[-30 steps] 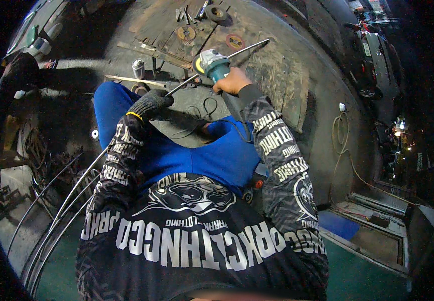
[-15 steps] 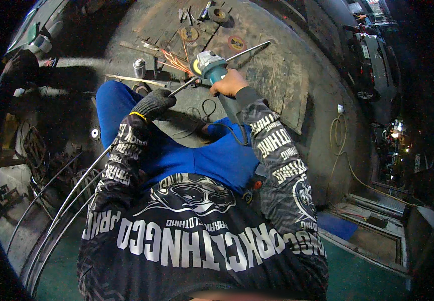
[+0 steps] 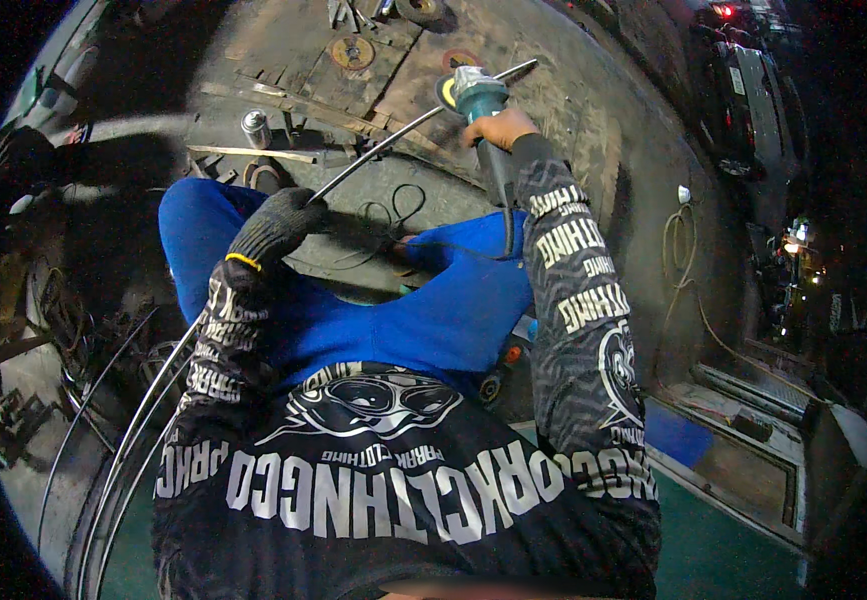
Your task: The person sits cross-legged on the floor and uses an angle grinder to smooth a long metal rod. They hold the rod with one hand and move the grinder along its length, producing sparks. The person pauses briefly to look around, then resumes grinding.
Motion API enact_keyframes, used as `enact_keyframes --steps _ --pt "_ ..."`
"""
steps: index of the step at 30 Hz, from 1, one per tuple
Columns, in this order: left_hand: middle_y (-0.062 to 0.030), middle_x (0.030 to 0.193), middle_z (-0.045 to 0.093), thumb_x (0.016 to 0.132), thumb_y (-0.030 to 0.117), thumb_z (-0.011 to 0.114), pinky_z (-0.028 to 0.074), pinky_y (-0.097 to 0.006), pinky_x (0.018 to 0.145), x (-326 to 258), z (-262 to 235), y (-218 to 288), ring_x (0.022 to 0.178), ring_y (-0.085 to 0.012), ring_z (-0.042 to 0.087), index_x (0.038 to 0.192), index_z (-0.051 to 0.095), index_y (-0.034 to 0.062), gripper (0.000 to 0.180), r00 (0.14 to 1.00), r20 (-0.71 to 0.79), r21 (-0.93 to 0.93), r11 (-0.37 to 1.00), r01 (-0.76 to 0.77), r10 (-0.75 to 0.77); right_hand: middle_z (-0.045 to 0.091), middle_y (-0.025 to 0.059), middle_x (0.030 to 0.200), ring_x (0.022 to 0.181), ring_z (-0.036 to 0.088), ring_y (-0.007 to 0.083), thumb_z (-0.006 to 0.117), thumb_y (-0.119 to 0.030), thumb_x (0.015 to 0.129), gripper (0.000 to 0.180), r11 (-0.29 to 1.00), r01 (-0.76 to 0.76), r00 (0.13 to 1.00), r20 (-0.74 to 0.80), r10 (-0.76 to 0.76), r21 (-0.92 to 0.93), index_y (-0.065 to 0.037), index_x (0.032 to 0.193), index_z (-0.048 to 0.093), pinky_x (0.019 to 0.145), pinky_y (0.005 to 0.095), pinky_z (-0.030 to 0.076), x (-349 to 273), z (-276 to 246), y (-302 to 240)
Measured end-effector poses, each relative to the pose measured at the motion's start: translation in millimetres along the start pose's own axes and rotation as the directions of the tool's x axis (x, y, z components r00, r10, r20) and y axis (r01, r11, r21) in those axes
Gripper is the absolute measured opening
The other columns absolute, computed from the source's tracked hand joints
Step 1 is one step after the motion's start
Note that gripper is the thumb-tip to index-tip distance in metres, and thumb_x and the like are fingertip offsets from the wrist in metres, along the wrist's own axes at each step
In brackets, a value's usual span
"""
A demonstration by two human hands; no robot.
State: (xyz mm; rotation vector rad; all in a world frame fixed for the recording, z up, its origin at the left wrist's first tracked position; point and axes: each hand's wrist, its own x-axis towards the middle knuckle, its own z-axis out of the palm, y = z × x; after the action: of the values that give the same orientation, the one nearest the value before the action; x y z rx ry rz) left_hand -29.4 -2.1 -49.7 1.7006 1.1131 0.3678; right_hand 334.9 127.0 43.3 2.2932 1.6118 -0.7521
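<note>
My left hand (image 3: 278,225), in a dark grey knit glove with a yellow cuff edge, is closed round a long thin metal rod (image 3: 381,148). The rod slants up and to the right, and its far end lies over the wooden board. My right hand (image 3: 501,128), bare, grips the body of a teal angle grinder (image 3: 479,98) with a silver head. The yellowish disc (image 3: 445,92) of the grinder sits at the rod, well beyond my left hand; whether it touches cannot be made out. A dark cord (image 3: 509,235) runs from the grinder's rear past my blue-clad leg.
A spray can (image 3: 255,128) stands beyond my left knee, near a thin wooden strip (image 3: 253,153). Flat discs (image 3: 352,52) lie on the worn wooden board (image 3: 543,130). More long rods (image 3: 143,410) bend down at my left. A coiled hose (image 3: 681,250) lies on the right; a vehicle (image 3: 743,110) stands beyond.
The grinder and my right hand have moved right and farther along the rod. Orange sparks at the disc have gone. My left hand, still on the rod, has shifted slightly left and nearer.
</note>
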Motion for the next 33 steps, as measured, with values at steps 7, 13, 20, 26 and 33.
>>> enact_keyframes --steps 7,13,20,26,33 --pt "-0.0256 0.088 0.067 0.092 0.036 0.058 0.05 -0.045 0.076 -10 -11 35 0.085 -0.0405 0.066 0.11 0.069 0.0 0.041 0.969 -0.023 -0.014 0.969 0.246 -0.246 0.069 0.0189 0.118 0.111 0.065 0.035 0.069 -0.056 0.073 0.042 0.948 0.156 0.986 0.096 -0.134 -0.276 -0.033 0.107 0.076 0.096 0.0399 0.051 76 -32 47" --pt "-0.023 0.083 0.067 0.096 0.035 0.057 0.05 -0.044 0.073 -9 -16 44 0.08 -0.0385 0.065 0.108 0.067 -0.0004 0.039 0.925 -0.024 -0.095 0.922 0.375 -0.379 0.067 0.0182 0.125 0.116 0.063 0.032 0.062 -0.061 0.077 0.048 0.917 0.195 0.978 0.141 -0.154 -0.348 -0.029 0.11 0.074 0.1 0.0412 0.047 149 -65 104" --pt "-0.0139 0.104 0.072 0.095 0.022 0.063 0.051 -0.037 0.085 -5 -15 44 0.097 -0.0248 0.068 0.118 0.067 0.0033 0.03 0.912 -0.03 -0.134 0.906 0.402 -0.409 0.07 0.0136 0.111 0.1 0.064 0.0238 0.074 -0.051 0.068 0.044 1.0 0.007 1.0 0.011 -0.007 -0.001 -0.017 0.096 0.077 0.086 0.0371 0.049 192 -108 142" --pt "-0.0135 0.098 0.072 0.095 0.02 0.063 0.05 -0.036 0.085 -7 -25 56 0.092 -0.0169 0.066 0.116 0.068 0.0034 0.027 0.857 0.034 -0.066 0.854 0.516 -0.515 0.07 0.0144 0.104 0.093 0.064 0.0214 0.081 -0.046 0.059 0.046 0.944 0.058 0.997 0.031 -0.072 0.325 -0.012 0.09 0.078 0.08 0.0364 0.049 210 -111 153" --pt "-0.0222 0.104 0.069 0.094 0.026 0.061 0.051 -0.042 0.085 -6 -27 58 0.1 -0.0365 0.068 0.116 0.068 0.0027 0.033 0.918 0.005 -0.15 0.907 0.394 -0.397 0.07 0.0129 0.097 0.087 0.065 0.0244 0.081 -0.041 0.06 0.043 0.95 0.057 0.997 0.027 -0.069 0.307 -0.009 0.087 0.077 0.078 0.0374 0.048 192 -104 149"
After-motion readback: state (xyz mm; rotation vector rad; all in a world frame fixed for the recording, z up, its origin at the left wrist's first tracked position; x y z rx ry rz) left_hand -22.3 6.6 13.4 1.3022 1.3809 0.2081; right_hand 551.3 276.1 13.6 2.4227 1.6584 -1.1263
